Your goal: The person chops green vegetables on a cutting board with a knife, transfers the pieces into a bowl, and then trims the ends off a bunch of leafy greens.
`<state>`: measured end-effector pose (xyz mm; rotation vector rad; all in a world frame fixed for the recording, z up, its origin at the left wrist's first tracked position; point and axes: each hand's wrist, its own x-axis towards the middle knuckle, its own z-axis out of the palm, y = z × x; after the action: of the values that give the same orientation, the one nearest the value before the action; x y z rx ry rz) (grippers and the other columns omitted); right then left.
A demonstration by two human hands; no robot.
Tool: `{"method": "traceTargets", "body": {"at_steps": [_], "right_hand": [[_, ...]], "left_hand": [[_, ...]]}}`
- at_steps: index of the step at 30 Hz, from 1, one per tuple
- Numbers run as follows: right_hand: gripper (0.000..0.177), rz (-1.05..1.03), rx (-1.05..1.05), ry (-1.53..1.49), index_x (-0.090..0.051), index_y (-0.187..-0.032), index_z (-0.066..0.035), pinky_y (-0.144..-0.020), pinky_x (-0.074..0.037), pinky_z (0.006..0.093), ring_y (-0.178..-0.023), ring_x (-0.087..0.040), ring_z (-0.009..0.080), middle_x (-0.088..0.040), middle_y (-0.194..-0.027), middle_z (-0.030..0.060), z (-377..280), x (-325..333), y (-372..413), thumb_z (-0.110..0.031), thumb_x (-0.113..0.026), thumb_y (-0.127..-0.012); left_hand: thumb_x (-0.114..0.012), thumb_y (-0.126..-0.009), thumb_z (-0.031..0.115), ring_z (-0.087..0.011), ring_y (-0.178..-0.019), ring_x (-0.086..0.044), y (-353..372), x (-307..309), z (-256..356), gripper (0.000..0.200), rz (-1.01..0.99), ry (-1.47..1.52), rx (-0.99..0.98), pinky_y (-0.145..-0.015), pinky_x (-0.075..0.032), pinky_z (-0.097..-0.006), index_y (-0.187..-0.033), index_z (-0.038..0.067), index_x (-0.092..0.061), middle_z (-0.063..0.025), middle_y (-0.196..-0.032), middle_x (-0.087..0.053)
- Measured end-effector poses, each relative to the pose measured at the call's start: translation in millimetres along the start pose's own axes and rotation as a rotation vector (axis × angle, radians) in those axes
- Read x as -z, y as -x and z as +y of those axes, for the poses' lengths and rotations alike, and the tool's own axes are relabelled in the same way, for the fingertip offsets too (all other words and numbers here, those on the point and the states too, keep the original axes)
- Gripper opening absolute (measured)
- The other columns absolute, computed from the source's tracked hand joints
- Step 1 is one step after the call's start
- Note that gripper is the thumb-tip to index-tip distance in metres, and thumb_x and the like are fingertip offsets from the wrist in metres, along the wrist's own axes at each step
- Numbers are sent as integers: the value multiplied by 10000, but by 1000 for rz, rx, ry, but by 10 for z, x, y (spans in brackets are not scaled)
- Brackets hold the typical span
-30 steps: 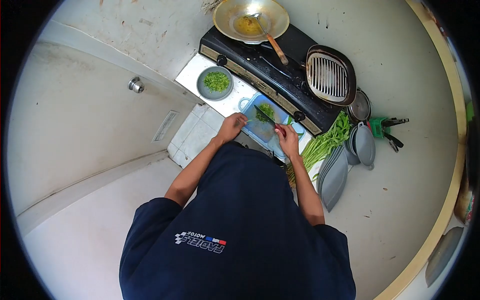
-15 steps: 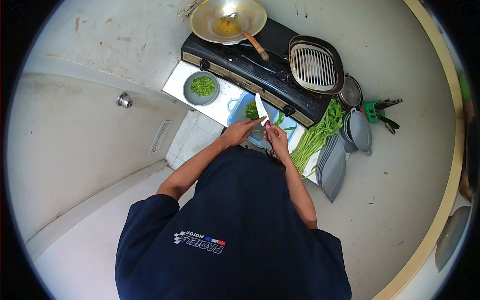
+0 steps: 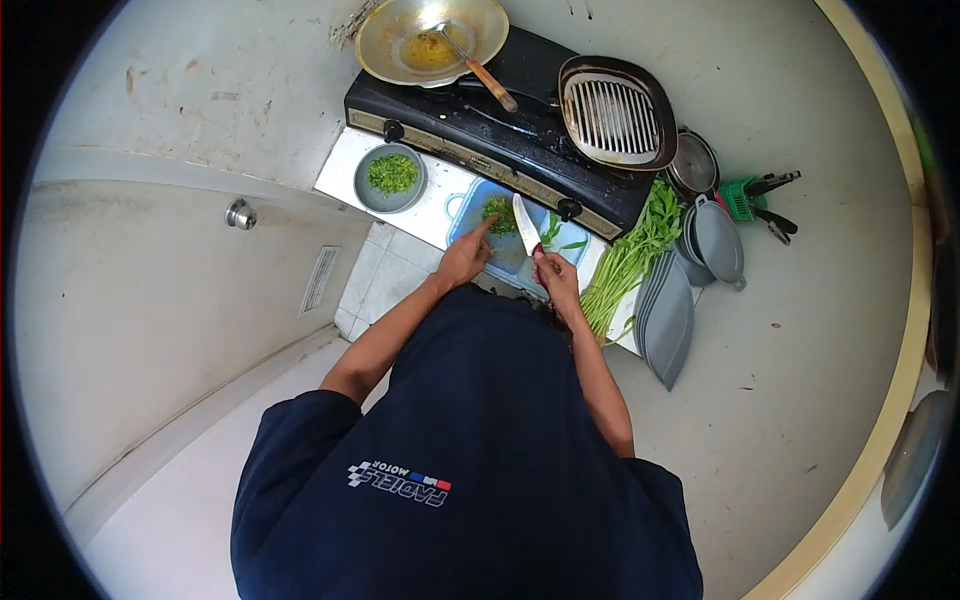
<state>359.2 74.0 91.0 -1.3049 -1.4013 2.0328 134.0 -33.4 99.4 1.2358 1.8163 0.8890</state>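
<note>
My right hand [image 3: 558, 280] is closed round the dark red handle of a knife [image 3: 526, 226], its pale blade pointing up and away over a blue cutting board [image 3: 509, 256]. My left hand [image 3: 466, 258] is at the board's left side, index finger stretched towards a small heap of chopped greens [image 3: 496, 210] and apparently touching its edge. The other fingers of that hand are partly hidden. Some uncut green leaves [image 3: 563, 240] lie on the board to the right of the blade.
A grey bowl of chopped greens [image 3: 392, 174] stands left of the board. Behind is a black gas stove [image 3: 480, 125] with a wok [image 3: 375, 45] and a grill pan [image 3: 612, 115]. Long leafy stalks [image 3: 625, 275], grey plates [image 3: 665, 320] and a green utensil basket [image 3: 738, 196] sit to the right.
My left hand has moved away from the knife blade, leftwards to the chopped greens. My right hand still holds the knife, now slightly further right. The whole view has shifted a little.
</note>
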Motion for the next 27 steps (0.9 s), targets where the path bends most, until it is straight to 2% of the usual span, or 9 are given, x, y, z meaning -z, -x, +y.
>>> {"method": "traceTargets", "body": {"at_steps": [3,6,9,12,15,18,21,24,27], "right_hand": [[290,17,-27,49,-695,-1065,11,-712,-519,256,-745,-634,108,-677,-851,31,79,58,-5,-275,-685,-1022],[277,24,42,235,-688,-1051,5,-703,-509,258,-735,-625,96,-673,-835,20,77,53,51,-271,-679,-1025],[319,-9,58,345,-698,-1048,-5,-714,-518,307,-750,-642,128,-694,-833,48,60,11,116,-317,-723,-986],[306,-32,165,532,-685,-1024,8,-720,-522,353,-769,-668,192,-701,-827,103,-26,-94,202,-291,-726,-975],[300,-81,146,565,-642,-993,21,-721,-522,403,-782,-685,301,-697,-837,175,6,-210,209,-270,-716,-973],[295,-97,214,713,-585,-1013,16,-729,-521,457,-824,-685,400,-687,-844,220,76,-329,179,-255,-696,-983],[311,-74,325,733,-547,-1011,33,-681,-533,435,-761,-707,363,-696,-835,202,159,-463,132,-241,-693,-994],[317,-51,302,747,-530,-1025,27,-685,-535,466,-789,-716,405,-701,-837,227,142,-613,147,-244,-692,-994],[306,6,212,795,-524,-1030,19,-650,-534,477,-752,-710,422,-697,-826,248,103,-792,184,-242,-682,-999]], "left_hand": [[-664,-872,61,-364,-888,-719,-23,-21,-214,421,128,-47,-3,-817,-554,-463,-1290,60,-614,-165,-920,-742],[-673,-876,75,-353,-894,-722,-21,22,-422,165,160,-39,48,-813,-555,-456,-1035,34,-684,-146,-955,-749],[-677,-883,89,-356,-891,-717,27,83,-495,97,214,-96,25,-804,-555,-459,-964,48,-710,-140,-969,-740],[-678,-887,91,-360,-886,-709,63,171,-494,111,206,-190,65,-795,-554,-463,-989,67,-715,-138,-977,-722],[-667,-892,109,-366,-929,-703,44,241,-450,141,217,-207,76,-845,-547,-455,-994,56,-749,-156,-998,-728],[-676,-890,117,-367,-936,-696,-33,279,-530,135,184,-204,35,-841,-548,-463,-990,70,-754,-149,-997,-719],[-675,-897,121,-371,-922,-692,-87,329,-590,143,136,-234,-42,-828,-550,-469,-1009,75,-750,-137,-985,-706],[-667,-906,121,-375,-908,-687,-149,398,-639,150,55,-275,-68,-816,-557,-469,-1029,76,-740,-128,-981,-689],[-655,-915,117,-378,-903,-683,-217,475,-686,164,-17,-322,-177,-803,-563,-473,-1057,73,-723,-127,-997,-673]]}}
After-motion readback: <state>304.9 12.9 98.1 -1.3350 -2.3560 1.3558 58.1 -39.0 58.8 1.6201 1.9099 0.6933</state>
